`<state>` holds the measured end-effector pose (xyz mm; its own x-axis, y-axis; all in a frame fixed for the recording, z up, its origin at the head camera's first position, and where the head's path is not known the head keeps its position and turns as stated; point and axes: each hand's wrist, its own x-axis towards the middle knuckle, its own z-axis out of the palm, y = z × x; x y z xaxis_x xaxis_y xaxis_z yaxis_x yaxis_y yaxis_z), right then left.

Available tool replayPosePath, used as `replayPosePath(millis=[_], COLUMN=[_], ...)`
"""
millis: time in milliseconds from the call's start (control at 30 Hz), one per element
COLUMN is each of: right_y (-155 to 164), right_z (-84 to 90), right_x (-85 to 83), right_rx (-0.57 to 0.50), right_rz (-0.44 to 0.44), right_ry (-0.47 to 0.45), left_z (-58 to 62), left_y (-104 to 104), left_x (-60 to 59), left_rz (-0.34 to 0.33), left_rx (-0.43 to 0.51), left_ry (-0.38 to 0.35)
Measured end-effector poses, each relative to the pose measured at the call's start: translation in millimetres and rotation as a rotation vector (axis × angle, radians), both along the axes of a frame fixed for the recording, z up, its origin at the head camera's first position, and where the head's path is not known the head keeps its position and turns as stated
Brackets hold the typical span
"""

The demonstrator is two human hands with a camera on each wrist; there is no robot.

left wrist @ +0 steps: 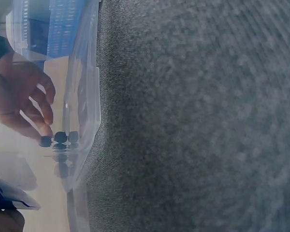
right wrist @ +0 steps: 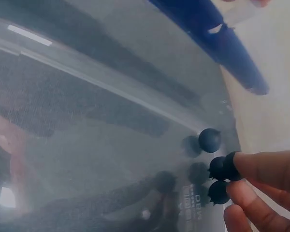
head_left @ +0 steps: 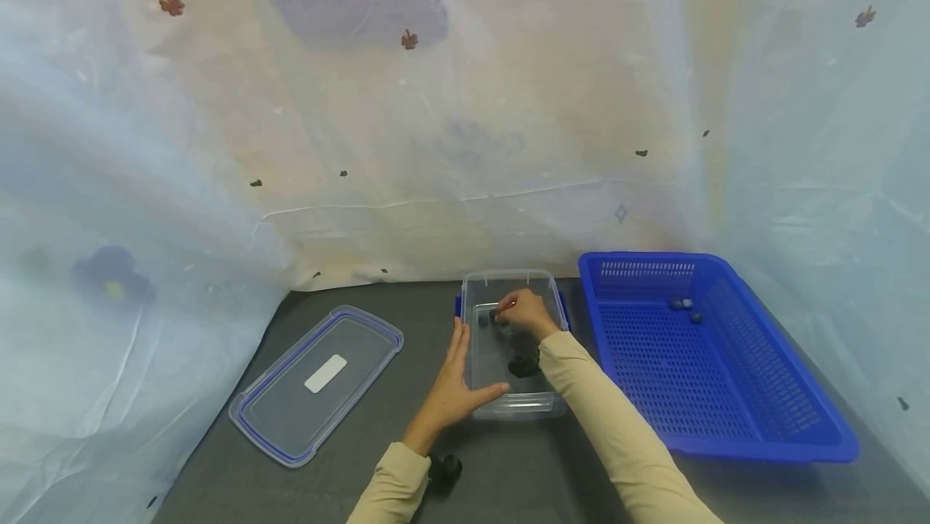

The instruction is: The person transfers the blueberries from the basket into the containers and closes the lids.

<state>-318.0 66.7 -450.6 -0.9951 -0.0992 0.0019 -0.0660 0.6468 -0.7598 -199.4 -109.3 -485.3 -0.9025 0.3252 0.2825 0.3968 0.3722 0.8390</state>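
A clear plastic box [head_left: 519, 405] with blue side latches stands on the dark table. My right hand [head_left: 529, 312] reaches into its far end and pinches a blueberry [right wrist: 231, 166] between thumb and fingers. Beside those fingertips, a few more dark blueberries [right wrist: 210, 140] lie on the box floor, some of them touching. In the left wrist view, the berries [left wrist: 60, 137] show through the clear wall. My left hand [head_left: 452, 391] is at the box's left side, fingers straight along the wall and thumb spread toward the near rim.
A blue perforated basket [head_left: 770, 450] stands to the right, with a few blueberries [head_left: 687, 303] in its far part. Left of the box lies a clear lid [head_left: 283, 407] with a blue seal and a white label [head_left: 325, 374]. A patterned sheet [head_left: 450, 128] hangs behind.
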Motion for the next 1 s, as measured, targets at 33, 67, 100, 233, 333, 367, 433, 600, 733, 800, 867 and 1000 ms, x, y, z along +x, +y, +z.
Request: replayPosePath(millis=[33, 67, 100, 233, 333, 367, 433, 600, 733, 800, 867, 1000], right_y=[-0.3, -0.5, -0.7, -0.3, 1.0, 1.4, 1.8, 0.7, 0.8, 0.6, 0.6, 1.0], right_z=[-0.7, -1.3, -1.8, -3.3, -5.1, -5.7, -6.8, -7.0, -5.7, -4.9, -3.7, -1.8], right_x=[-0.1, -0.3, -0.3, -0.1, 0.3, 0.4, -0.1, -1.5, -0.7, -0.5, -0.7, -1.6], right_rx=[0.003, 0.005, 0.006, 0.045, 0.072, 0.076, 0.084, 0.098, 0.086, 0.076, 0.069, 0.061], right_rz=[0.006, 0.012, 0.018, 0.032, 0.046, 0.051, 0.060, 0.065, 0.066, 0.066, 0.063, 0.057], right_ry=[-0.001, -0.003, -0.006, 0.000, 0.000, -0.004, -0.009, -0.024, -0.029, -0.033, -0.031, -0.021], left_z=[-0.1, -0.1, -0.3, -0.2, 0.3, 0.3, 0.3, -0.2, -0.5, -0.8, -1.2, -2.7], left_y=[-0.2, -0.3, -0.5, -1.2, -1.6, -1.7, -2.0, -2.9, -2.8, -2.8, -2.9, -2.9], left_x=[-0.2, -0.2, -0.3, -1.0, -1.1, -1.2, -1.3, -1.9, -2.2, -2.1, -2.1, -2.4], left_rz=[0.000, 0.001, 0.000, -0.002, -0.005, -0.006, -0.009, -0.013, -0.018, -0.019, -0.018, -0.017], left_rx=[-0.003, -0.007, -0.009, -0.023, -0.029, -0.030, -0.030, -0.023, -0.014, -0.009, -0.005, -0.001], left_ry=[-0.004, -0.011, -0.015, -0.030, -0.034, -0.035, -0.036, -0.037, -0.038, -0.041, -0.044, -0.047])
